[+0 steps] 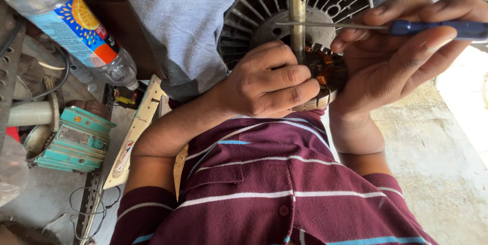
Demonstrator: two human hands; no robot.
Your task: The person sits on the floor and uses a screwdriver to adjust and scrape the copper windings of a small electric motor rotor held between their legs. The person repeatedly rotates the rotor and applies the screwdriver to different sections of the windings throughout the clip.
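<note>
Mid-teardown on the fan motor (305, 16) in the lap: left hand (267, 82) clamps the copper-wound stator, right hand (391, 56) pinches the blue-handled screwdriver (376, 27) across the shaft (297, 6); next, I'd judge, calls for steady tip placement.

Motor (310, 6): grey, slotted round housing with a steel shaft (297, 13) projecting from its centre; held against the lap.
Windings (323, 69): copper-coloured coils, partly hidden, apparently on a laminated core.
Screwdriver (406, 27): blue handle, thin blade lying across the shaft.
</note>
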